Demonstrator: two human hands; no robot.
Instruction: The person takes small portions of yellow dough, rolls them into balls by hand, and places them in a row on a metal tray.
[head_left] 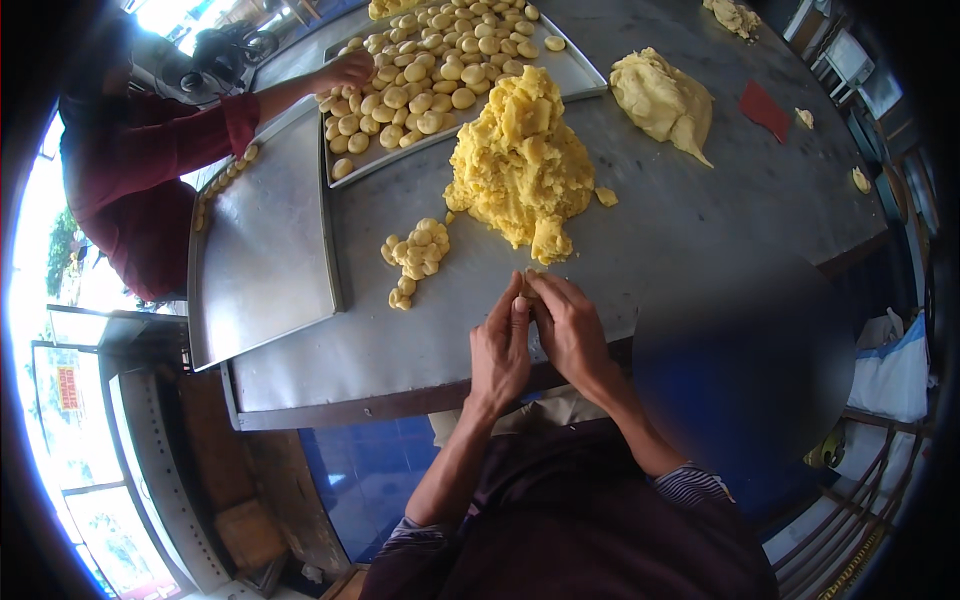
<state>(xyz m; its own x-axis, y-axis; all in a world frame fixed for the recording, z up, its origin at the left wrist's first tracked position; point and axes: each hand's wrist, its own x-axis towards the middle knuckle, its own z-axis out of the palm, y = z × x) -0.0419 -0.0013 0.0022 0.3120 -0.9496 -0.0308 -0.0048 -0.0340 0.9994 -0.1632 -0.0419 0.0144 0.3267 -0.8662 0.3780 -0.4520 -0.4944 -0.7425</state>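
Observation:
My left hand (500, 350) and my right hand (568, 335) meet near the table's front edge, fingers closed together on a small piece of dough (528, 288), partly hidden by my thumbs and fingers. Just beyond them rises a tall crumbly mound of yellow filling (515, 165) with a lump at its foot. To its left lies a cluster of small pale dough pieces (420, 250). At the back, a metal tray (350, 172) holds several rows of round dough balls.
A co-worker in red (140, 170) reaches into the full tray at left, beside another tray (262, 270) with balls along one edge. On the steel table (700, 220) sit a large dough mass (660, 95), a red scraper (765, 110) and scraps. A white bag (885, 365) is at right.

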